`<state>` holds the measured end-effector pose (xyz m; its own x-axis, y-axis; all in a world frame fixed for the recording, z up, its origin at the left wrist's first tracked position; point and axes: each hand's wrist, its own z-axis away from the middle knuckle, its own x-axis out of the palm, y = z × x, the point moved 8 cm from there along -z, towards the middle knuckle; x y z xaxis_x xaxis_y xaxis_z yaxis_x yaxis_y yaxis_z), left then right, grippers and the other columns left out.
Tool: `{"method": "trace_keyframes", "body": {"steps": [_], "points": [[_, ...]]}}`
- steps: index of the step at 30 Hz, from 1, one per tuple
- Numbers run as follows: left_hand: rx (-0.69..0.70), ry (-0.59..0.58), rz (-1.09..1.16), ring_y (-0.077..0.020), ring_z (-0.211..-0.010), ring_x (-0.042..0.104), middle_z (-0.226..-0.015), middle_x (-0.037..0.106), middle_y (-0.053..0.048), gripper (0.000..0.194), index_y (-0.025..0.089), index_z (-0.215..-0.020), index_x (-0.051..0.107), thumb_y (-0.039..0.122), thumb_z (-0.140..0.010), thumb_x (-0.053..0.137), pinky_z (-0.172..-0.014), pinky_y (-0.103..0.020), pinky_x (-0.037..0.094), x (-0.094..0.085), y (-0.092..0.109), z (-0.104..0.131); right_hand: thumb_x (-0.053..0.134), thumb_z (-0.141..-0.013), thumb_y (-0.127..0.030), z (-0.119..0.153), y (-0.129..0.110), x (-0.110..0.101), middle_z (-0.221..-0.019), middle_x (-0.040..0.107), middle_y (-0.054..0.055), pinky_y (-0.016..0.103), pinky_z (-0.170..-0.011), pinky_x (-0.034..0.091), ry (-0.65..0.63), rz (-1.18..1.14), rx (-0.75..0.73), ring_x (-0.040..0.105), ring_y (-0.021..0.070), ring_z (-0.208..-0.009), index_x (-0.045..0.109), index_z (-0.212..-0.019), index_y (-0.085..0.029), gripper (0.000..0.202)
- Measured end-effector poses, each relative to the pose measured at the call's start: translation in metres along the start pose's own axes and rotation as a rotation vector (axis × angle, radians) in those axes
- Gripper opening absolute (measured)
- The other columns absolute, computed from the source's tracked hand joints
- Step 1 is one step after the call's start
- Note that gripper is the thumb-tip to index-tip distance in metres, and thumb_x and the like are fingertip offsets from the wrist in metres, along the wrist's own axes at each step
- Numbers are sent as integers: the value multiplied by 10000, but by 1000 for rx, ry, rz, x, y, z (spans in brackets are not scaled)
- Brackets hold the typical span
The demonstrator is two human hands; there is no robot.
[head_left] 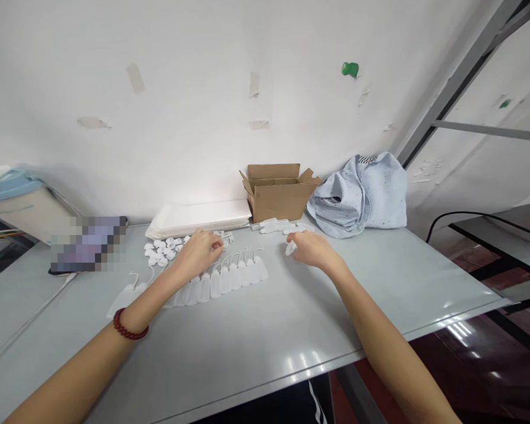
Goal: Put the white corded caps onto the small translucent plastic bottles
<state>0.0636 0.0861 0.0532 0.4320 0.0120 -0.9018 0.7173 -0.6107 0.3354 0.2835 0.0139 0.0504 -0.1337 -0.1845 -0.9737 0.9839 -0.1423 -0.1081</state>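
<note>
My left hand (199,252) is over the table's middle, with fingers curled together at a small heap of clear plastic pieces (227,237). Whatever is between its fingertips is too small to make out. To the right, my right hand (312,249) grips a small translucent white piece (290,248) between thumb and fingers, above the tabletop. In front of my left hand lies a slanting row of flat white tags with thin loops (226,279); my left forearm hides part of it. Small white caps (160,251) are heaped left of that hand.
Behind my hands are a stack of white sheets (203,215), an open cardboard box (279,200), clear plastic pieces (274,225) and a light blue cloth (375,194). A phone with a cable (90,244) and a blue-lidded container (24,200) stand left. The table's front edge (291,377) is near.
</note>
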Motion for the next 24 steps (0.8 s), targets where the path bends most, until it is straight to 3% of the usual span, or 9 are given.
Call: {"method": "trace_keyframes", "body": {"steps": [5,10,16,21,24], "points": [[-103,93,86,-253,-810,613,-892,727,-42,270,234,-811,706,370,-786,474,-705,-321,460,-20,-13,13,528,-751,-44,-3,-3,5,-1079,649,167,303,-702,406,-1,28,-12,616,286,-971,661,-1080,-149,370],[-343,142,235,-205,-633,601,-845,737,0,243,237,-756,716,412,-742,548,-628,-293,452,-28,-45,33,520,-773,-63,-8,-7,10,-1027,670,157,295,-704,405,43,19,-28,624,270,-949,687,-1017,-146,307],[-522,135,487,-199,-692,601,-825,732,-24,263,201,-732,724,425,-725,586,-564,-261,446,-34,-54,41,510,-771,-70,-11,-11,9,-921,690,122,274,-629,366,119,-33,-55,624,249,-871,692,-1018,-152,317],[-527,204,790,-195,-814,621,-989,722,-67,246,183,-774,729,401,-722,628,-586,-240,478,-34,-51,42,535,-761,-83,-11,-18,5,-799,670,73,256,-616,348,186,-117,-124,599,211,-804,708,-986,-161,294],[-504,246,822,-187,-785,630,-965,724,-68,244,176,-783,722,397,-728,634,-588,-244,489,-35,-45,44,548,-801,-147,-8,-25,2,-854,649,45,244,-649,373,237,-187,-186,577,166,-777,698,-1007,-188,258]]}}
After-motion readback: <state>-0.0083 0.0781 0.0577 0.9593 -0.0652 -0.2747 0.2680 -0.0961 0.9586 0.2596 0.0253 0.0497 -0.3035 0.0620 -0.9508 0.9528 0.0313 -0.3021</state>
